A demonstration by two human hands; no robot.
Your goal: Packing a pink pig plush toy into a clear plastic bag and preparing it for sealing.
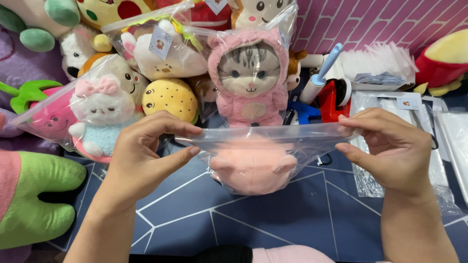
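Two hands, yours: left hand [146, 146] and right hand [390, 151] each pinch an end of a clear bag [258, 141] holding a pink plush [252, 168], above the dark blue tabletop [273, 219].

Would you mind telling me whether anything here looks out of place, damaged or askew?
Nothing stands out as damaged or spilled. The left hand and right hand pinch the top edge of a clear bag holding a pink plush. The bagged plush toys behind are heaped loosely.
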